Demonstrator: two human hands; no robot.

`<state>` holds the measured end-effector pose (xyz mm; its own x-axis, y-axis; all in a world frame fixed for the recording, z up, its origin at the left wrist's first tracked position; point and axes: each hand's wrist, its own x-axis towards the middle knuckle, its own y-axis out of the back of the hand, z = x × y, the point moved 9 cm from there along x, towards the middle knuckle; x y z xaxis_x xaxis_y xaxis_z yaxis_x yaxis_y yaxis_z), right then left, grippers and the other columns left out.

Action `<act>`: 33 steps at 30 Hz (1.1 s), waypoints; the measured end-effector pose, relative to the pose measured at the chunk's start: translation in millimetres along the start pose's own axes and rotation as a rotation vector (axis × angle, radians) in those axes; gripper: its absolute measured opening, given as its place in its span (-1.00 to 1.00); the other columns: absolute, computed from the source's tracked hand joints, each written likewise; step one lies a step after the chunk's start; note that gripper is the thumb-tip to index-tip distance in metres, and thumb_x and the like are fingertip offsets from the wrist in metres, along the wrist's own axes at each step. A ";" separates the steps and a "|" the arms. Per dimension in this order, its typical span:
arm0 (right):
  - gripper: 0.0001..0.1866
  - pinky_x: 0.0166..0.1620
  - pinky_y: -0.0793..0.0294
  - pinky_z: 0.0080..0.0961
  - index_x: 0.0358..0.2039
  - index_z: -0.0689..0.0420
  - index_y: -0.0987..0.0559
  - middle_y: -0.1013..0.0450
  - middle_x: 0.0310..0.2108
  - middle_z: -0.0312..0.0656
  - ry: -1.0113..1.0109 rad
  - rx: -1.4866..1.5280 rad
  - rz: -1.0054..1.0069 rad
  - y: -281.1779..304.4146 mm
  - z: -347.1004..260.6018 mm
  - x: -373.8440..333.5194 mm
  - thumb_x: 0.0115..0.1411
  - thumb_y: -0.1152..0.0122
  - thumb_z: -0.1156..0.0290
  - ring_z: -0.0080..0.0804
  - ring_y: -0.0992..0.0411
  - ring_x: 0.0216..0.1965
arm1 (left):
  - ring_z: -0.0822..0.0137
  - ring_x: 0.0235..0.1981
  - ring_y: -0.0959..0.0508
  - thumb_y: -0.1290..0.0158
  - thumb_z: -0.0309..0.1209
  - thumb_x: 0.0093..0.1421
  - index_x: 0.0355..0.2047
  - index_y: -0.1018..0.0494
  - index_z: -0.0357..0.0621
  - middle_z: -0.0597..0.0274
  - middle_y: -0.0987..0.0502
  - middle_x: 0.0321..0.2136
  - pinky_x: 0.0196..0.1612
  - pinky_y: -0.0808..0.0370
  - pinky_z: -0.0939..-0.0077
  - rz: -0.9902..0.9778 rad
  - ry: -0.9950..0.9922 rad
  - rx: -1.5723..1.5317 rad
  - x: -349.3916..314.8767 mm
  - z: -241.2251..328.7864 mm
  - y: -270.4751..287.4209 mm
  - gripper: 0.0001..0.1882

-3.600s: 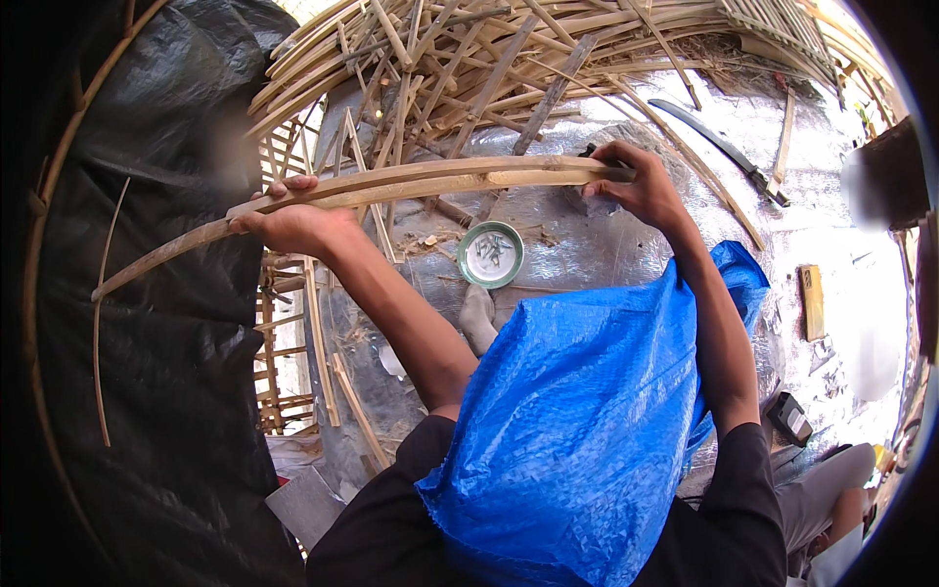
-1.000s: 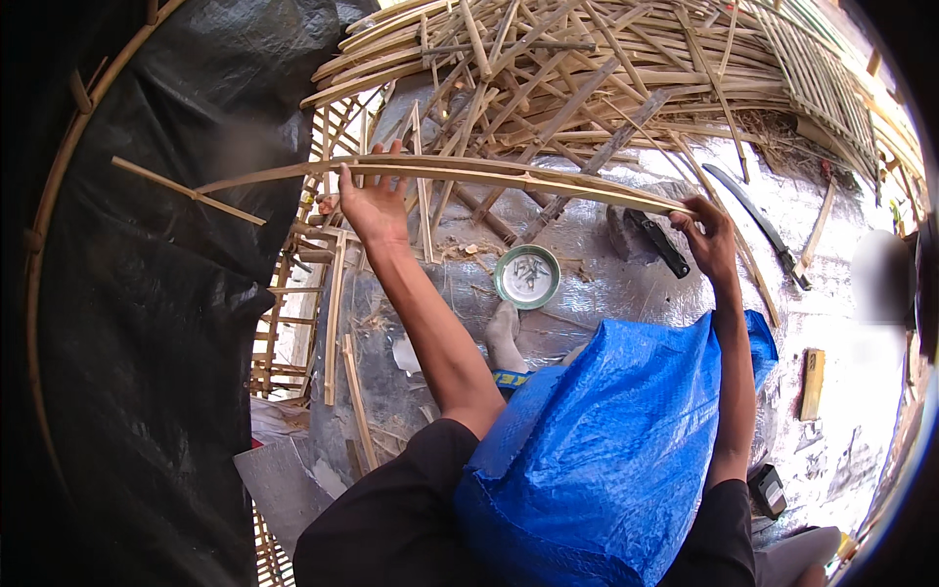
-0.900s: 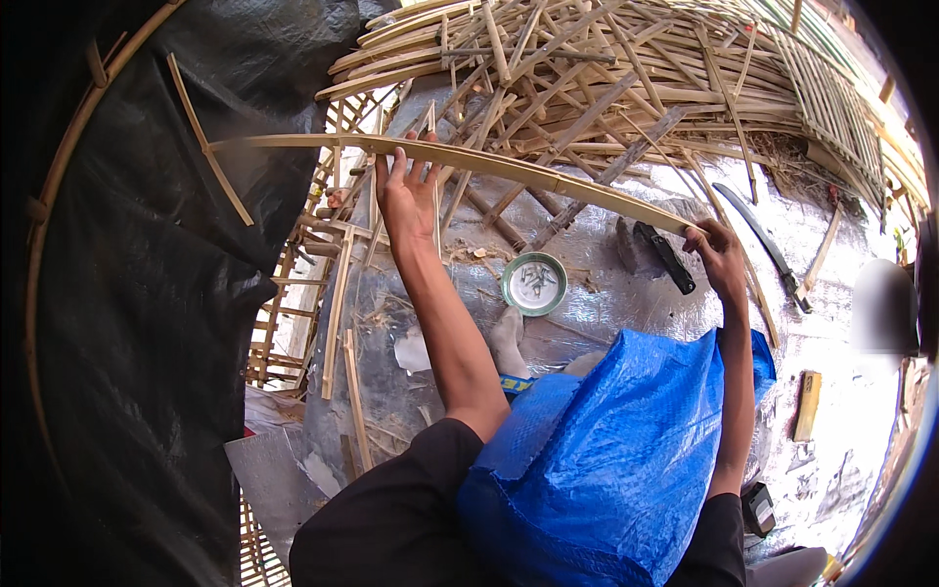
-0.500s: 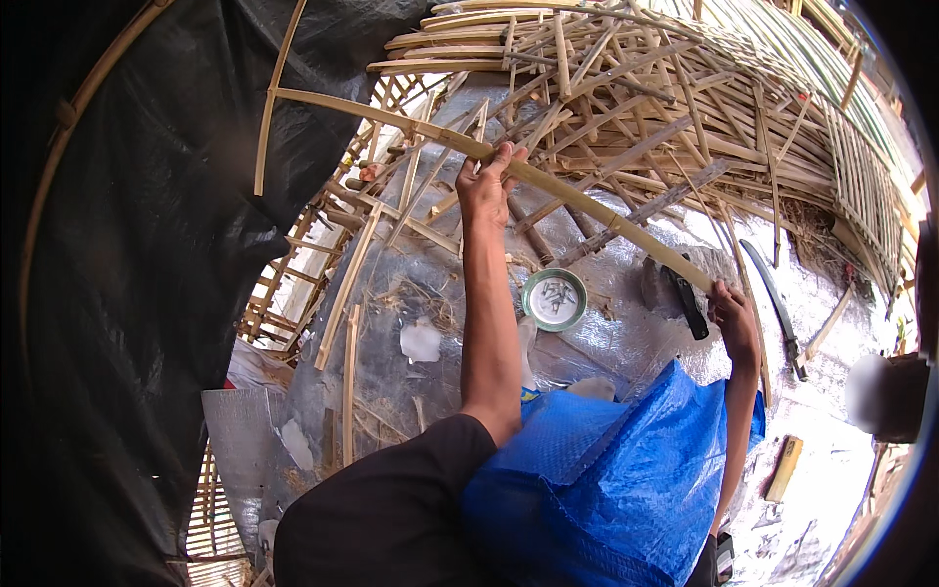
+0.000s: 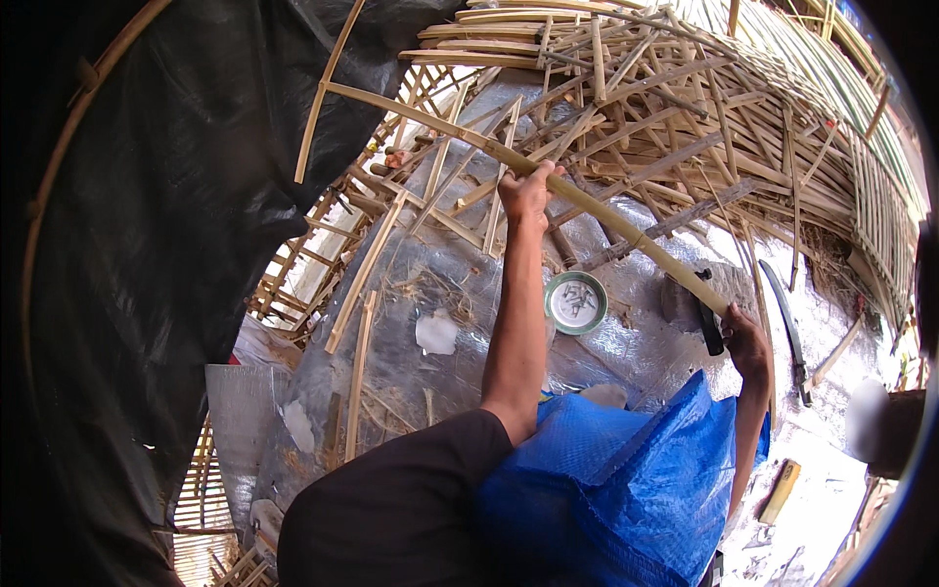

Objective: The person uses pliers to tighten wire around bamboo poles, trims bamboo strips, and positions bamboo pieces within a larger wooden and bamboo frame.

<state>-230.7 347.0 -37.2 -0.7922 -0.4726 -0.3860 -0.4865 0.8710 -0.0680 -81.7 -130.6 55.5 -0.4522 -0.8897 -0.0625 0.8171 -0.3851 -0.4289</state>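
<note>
A long bamboo strip runs slantwise in front of me, from the far left down to the near right. At its far end it meets a short crosswise bamboo piece, making a T shape. My left hand is closed around the strip near its middle, arm stretched forward. Near the other end my right hand grips it. Below the strip lies a round white dish with a green rim, holding several small, thin grey pieces, perhaps nails. Close to my right hand, a dark-handled tool lies by a grey block.
A large heap of bamboo strips covers the back right. A long curved blade lies at the right, with a yellowish block nearer me. Black sheeting hangs at the left. A blue tarp covers my lap.
Everything in view has shifted somewhat to the right. Both hands keep their hold on the bamboo strip, and the strip's tilt is slightly steeper.
</note>
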 end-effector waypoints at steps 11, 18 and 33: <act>-0.68 -0.45 -0.17 -0.61 -0.36 0.02 -0.55 -0.29 -0.58 -0.49 -0.056 0.240 0.072 -0.2 -3.7 -4.2 0.25 -0.33 0.03 -0.65 -0.21 -0.56 | 0.14 -0.32 -0.70 -0.36 -0.43 0.17 -0.11 -0.52 -0.36 0.06 -0.63 -0.24 -0.30 -0.74 0.27 0.075 0.056 0.175 -2.6 -15.2 11.5 -0.64; -0.78 -0.48 -0.24 -0.68 -0.35 -0.09 -0.53 -0.33 -0.55 -0.56 -0.033 0.404 0.068 0.7 0.3 -6.5 0.29 -0.32 0.10 -0.75 -0.26 -0.57 | 0.16 -0.09 -0.65 -0.26 -0.33 0.28 0.00 -0.48 -0.28 0.06 -0.61 -0.15 -0.08 -0.67 0.35 -0.235 0.203 -0.134 9.8 -58.3 -6.8 -0.62; -0.43 -0.62 -0.14 -0.72 -0.35 0.22 -0.63 -0.36 -0.57 -0.40 0.064 0.067 0.348 20.0 0.2 14.3 0.20 -0.38 -0.15 -0.72 -0.28 -0.62 | 0.08 -0.17 -0.70 -0.28 -0.60 0.18 -0.06 -0.46 -0.29 0.02 -0.64 -0.21 0.00 -0.70 0.10 -0.265 0.322 -0.128 31.0 -149.3 -34.8 -0.66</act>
<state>-251.7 357.6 -44.2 -0.9286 -0.1520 -0.3384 -0.1602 0.9871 -0.0038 -177.6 -108.1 -66.1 -0.7453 -0.6345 -0.2047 0.6163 -0.5385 -0.5747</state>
